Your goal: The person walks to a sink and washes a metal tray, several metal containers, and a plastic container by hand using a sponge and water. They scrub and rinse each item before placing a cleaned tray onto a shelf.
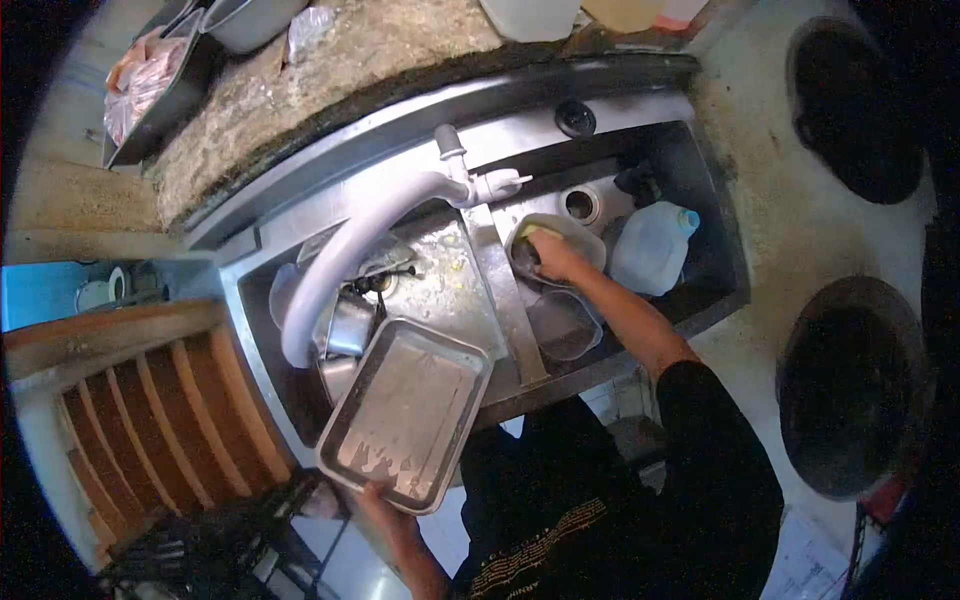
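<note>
A rectangular metal tray (405,410) is tilted over the front edge of the left sink basin, wet on its inner face. My left hand (378,500) grips its lower edge, the thumb over the rim. In the right basin, my right hand (550,252) reaches into a grey plastic container (590,240), its fingers closed around a yellow-green sponge (527,231), mostly hidden. Below that container lies a clear plastic tub (565,325). A translucent jug (650,250) with a blue cap leans to the right of my hand.
A thick white hose (350,240) curves from the faucet (485,187) over the left basin, which holds metal containers (350,325). Behind stands a rough stone ledge (370,45). Wooden slats (170,420) are at the left, two dark round openings (852,385) at the right.
</note>
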`<state>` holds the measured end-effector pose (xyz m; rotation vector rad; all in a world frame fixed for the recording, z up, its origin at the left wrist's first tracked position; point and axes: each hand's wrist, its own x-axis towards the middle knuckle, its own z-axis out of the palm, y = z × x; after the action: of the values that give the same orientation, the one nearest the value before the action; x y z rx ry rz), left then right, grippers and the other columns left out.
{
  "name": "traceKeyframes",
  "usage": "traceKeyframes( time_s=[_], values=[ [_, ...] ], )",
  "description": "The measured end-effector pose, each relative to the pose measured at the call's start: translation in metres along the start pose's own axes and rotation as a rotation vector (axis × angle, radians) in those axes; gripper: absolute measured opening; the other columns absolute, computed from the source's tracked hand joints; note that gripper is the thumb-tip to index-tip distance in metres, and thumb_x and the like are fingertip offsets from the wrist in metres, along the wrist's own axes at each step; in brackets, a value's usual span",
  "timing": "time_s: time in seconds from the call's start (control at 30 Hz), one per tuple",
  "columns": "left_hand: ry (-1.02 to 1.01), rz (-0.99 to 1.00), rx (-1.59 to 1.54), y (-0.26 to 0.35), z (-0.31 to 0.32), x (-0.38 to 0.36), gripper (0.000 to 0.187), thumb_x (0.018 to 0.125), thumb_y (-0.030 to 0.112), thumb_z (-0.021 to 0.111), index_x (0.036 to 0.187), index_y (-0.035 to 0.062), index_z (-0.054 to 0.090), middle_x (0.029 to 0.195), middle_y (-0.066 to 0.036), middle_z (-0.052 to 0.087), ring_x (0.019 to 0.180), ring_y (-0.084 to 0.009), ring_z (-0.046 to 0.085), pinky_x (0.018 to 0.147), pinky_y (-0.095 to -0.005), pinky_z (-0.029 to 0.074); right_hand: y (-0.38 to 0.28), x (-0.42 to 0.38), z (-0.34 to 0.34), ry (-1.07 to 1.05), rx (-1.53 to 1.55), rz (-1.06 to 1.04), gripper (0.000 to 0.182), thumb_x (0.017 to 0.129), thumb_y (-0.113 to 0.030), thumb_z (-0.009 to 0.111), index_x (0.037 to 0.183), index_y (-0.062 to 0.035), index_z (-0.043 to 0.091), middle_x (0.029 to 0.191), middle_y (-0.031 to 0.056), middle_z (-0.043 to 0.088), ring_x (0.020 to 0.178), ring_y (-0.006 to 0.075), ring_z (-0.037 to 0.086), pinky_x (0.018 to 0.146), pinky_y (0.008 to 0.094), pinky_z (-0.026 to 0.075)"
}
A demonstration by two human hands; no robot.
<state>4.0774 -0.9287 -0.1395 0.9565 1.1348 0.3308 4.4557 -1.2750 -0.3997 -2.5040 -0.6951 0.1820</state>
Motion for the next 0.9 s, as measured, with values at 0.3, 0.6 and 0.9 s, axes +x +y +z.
traceKeyframes(
  time_s=[0.3, 0.6, 0.9],
  values=[
    [0.084, 0.117, 0.045, 0.008, 0.027, -0.041, 0.075, 0.073, 0.009, 0.056, 0.144, 0.0017, 0.032, 0.134, -0.021, 0.046, 0.124, -0.0370, 0.050, 0.100, -0.0497, 0.049, -0.063, 0.021, -0.034, 0.043, -0.252, 0.316, 0.050, 0.072, -0.009, 0.076, 0.115, -0.0052, 0.052, 0.109, 0.0189, 0.058, 0.107, 0.0396, 0.055, 0.089, 0.0499, 0.049],
    [0.107, 0.192, 0.074, -0.005, 0.043, -0.037, 0.071, 0.076, 0.005, 0.052, 0.143, -0.0025, 0.030, 0.131, -0.020, 0.048, 0.118, -0.0332, 0.056, 0.093, -0.0447, 0.053, 0.038, 0.024, 0.054, -0.053, 0.009, 0.147, 0.030, 0.077, 0.003, 0.062, 0.107, -0.0020, 0.061, 0.111, 0.0210, 0.060, 0.110, 0.0404, 0.057, 0.093, 0.0468, 0.048],
    [-0.135, 0.627, 0.580, 0.029, 0.134, -0.017, 0.092, 0.072, -0.011, 0.043, 0.157, 0.0060, 0.012, 0.153, -0.023, 0.029, 0.141, -0.0350, 0.031, 0.117, -0.0408, 0.025, -0.260, -0.008, -0.121, 0.380, 0.688, 0.094, 0.034, 0.066, -0.003, 0.070, 0.097, -0.0020, 0.057, 0.108, 0.0166, 0.054, 0.104, 0.0319, 0.054, 0.091, 0.0382, 0.046]
  ],
)
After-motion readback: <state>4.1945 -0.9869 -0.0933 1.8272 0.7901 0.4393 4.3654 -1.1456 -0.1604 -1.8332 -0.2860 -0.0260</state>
